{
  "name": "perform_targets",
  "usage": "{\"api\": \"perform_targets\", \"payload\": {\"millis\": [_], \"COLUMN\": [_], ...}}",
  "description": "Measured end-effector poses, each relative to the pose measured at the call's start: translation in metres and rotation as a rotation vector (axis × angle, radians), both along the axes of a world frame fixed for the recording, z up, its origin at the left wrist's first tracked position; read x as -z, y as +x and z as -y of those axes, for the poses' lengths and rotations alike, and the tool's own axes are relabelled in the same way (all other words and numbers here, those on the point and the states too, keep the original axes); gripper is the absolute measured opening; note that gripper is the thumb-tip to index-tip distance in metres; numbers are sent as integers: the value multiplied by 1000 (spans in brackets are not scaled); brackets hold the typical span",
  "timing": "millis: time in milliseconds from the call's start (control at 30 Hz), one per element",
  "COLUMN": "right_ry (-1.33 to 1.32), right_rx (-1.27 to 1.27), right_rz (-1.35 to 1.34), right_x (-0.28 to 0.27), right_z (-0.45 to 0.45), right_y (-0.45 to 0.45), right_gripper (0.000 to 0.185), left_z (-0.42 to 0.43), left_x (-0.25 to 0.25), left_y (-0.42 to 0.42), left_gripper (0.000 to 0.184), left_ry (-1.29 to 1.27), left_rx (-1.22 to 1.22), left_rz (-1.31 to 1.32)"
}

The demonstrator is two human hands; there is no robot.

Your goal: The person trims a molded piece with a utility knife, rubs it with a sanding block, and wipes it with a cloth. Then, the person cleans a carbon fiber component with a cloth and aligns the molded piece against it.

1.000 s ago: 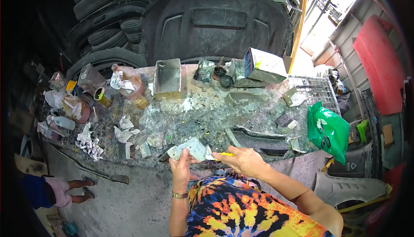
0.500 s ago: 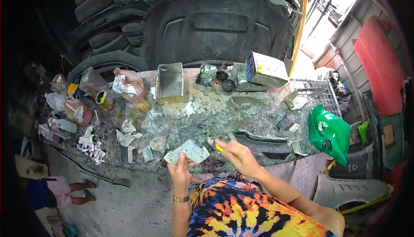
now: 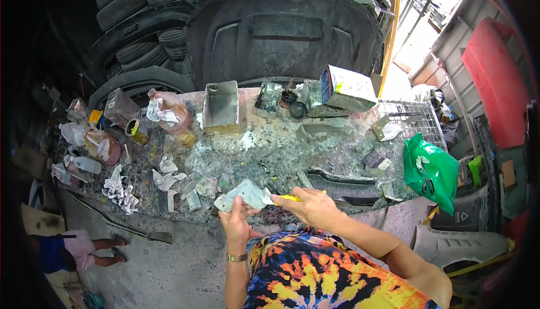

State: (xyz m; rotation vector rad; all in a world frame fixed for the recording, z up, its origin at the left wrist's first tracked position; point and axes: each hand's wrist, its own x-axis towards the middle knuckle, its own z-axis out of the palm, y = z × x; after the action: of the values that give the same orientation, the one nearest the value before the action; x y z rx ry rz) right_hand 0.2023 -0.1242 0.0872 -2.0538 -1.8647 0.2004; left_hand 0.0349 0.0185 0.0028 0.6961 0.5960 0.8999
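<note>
My left hand, with a watch on the wrist, grips a pale grey, irregular flat plate by its lower edge, thumb on top. The plate is tilted above the near edge of the workbench. My right hand is closed around a yellow-handled tool, its light tip at the plate's right corner. The exact kind of tool is too small to make out, and I cannot tell whether its tip touches the plate.
The stained workbench carries crumpled paper, a metal tin, a cardboard box and a dark trim piece. A green bag with scissors hangs at the right edge. Another person is at the lower left.
My right hand has turned, bringing the yellow-handled tool level and its tip to the plate's right corner. The plate has tilted slightly in my left hand.
</note>
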Motion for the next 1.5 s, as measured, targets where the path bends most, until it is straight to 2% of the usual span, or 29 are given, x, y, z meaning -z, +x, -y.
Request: {"api": "perform_targets", "payload": {"millis": [33, 100, 133, 167, 267, 367, 500, 633, 700, 767, 833, 967, 1033, 1067, 1100, 1167, 1233, 1300, 1500], "right_ry": [-1, 191, 273, 276, 61, -73, -126, -97, 171, 162, -4, -22, 93, 129, 136, 224, 178, 12, -95], "right_rx": [2, 179, 259, 258, 62, -7, -24, -2, 90, 86, 32, -1, 71, 133, 130, 108, 84, -16, -93], "right_rz": [0, -229, -482, -485, -236, -104, -105, -48, 0, -18, -37, -29, -51, -193, -191, -544, -504, -213, -134], "right_x": [5, 14, 14, 11, -8, -19, -20, -1, 13, 9, -3, 5, 11, 15, 11, 1, -3, -6, -5], "right_z": [-2, -9, -13, -12, 4, 13, 12, 5, -4, -3, 1, -1, -13, -19, -21, -18, -2, 9, 10], "right_y": [-1, -1, 5, 9, 14, 14, 11, 7, 1, -1, 0, 5, -1, -2, 2, 7, 13, 17, 17], "right_gripper": [46, 45, 43, 43, 42, 41, 41, 44, 45, 46, 48, 50, 49, 46, 46, 44, 43, 44, 43], "left_z": [-1, -1, 3, 4, 1, -2, -2, -4, -5, -8, -4, -3, 2, 5, 7, 12, 7, 2, 7], "left_x": [-5, -6, -4, -3, -2, 4, 3, -1, 0, -6, -11, -3, -7, -9, -5, 7, 6, 3, 5], "left_y": [1, 4, 5, 4, 4, 2, 4, 4, 5, 4, 3, -3, 0, 1, 1, -6, -10, -11, -11], "left_gripper": [15, 15, 15, 16, 16, 15, 14, 15, 16, 18, 18, 18, 18, 18, 18, 17, 16, 16, 15], "left_ry": [3, 10, 6, 0, -14, -16, -13, -9, -6, 8, 12, 11, 28, 43, 50, 23, 9, 12, 34], "left_rx": [-1, 3, -3, -11, 18, 7, 7, -13, -9, -28, -36, 2, 21, 35, 32, 72, 57, 31, 75], "left_rz": [-36, -69, -64, -63, -71, -50, -67, -67, -58, -87, -84, -94, -114, -136, -135, -86, -93, -74, -103]}}
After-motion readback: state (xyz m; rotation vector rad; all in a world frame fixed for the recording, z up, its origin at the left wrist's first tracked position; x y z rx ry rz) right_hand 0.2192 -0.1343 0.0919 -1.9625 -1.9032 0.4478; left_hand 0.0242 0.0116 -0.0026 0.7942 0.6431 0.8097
